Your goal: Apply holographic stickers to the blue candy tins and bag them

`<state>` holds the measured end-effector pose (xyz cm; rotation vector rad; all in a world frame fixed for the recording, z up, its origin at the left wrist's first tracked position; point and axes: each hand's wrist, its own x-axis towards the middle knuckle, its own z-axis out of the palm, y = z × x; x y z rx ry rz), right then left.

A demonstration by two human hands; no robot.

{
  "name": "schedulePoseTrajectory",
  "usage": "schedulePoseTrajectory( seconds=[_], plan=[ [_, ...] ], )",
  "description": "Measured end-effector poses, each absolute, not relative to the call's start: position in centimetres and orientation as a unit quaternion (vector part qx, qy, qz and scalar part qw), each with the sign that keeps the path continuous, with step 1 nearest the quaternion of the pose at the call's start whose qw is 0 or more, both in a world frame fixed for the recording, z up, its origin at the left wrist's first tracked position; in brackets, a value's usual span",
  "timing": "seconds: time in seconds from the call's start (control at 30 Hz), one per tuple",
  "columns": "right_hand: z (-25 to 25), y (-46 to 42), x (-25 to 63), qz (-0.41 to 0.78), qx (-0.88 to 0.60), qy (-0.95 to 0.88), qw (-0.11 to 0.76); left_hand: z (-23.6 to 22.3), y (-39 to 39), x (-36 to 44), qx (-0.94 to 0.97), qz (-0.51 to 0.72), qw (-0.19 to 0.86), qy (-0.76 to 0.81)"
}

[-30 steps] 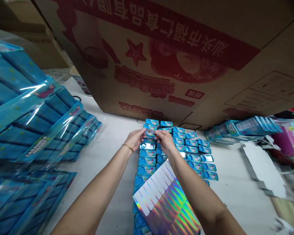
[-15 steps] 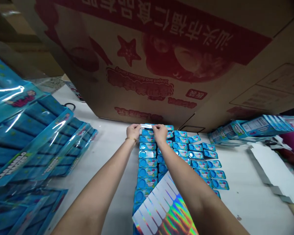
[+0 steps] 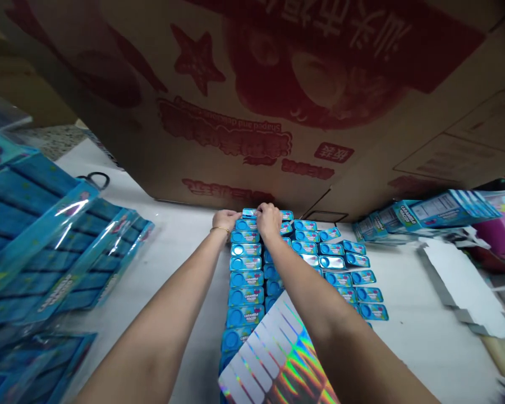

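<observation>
Gently steady the blue box at its column's far end, near the carton, with left hand and right hand at opposite sides. Press evenly. Cannot tell either grip's state, grasping or merely touching.

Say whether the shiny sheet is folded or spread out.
Spread out: the shiny sheet lies flat over the blue packs, no fold showing; its lower end is out of view.

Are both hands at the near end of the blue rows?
No: left hand and right hand are at the far end of the rows, near the carton.
</observation>
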<state>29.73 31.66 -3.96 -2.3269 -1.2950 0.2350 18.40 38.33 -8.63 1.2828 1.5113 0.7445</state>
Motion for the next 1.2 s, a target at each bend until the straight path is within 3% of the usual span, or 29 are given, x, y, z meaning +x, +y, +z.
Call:
schedulePoseTrajectory(
  seconds=[0.17,0.23,0.37,0.5,0.6,0.97,1.2],
  plan=[
    [-1.8,26.3,33.3,0.072,-0.766,-0.547,0.329,-4.4,33.9,15.1,0.622,0.326,0.352,0.619],
    [-0.3,22.3,34.2,0.091,-0.696,-0.634,0.323,-2.6,29.5,13.8,0.721,0.264,0.366,0.526],
    [1.1,15.3,34.2,0.131,-0.597,-0.768,0.192,-1.0,20.1,13.1,0.848,0.127,0.325,0.399],
    [-0.5,12.5,34.1,0.095,-0.584,-0.805,0.052,-2.3,15.8,14.8,0.868,0.101,0.268,0.406],
    [-1.7,11.9,34.5,0.081,-0.555,-0.828,0.021,-3.3,15.3,16.0,0.857,0.111,0.247,0.438],
    [-2.8,8.4,35.7,0.050,-0.520,-0.851,0.049,-3.8,14.6,16.5,0.841,0.134,0.236,0.467],
    [4.7,8.6,35.3,0.190,-0.614,-0.748,0.163,-3.9,14.6,16.6,0.834,0.147,0.250,0.470]
  ],
)
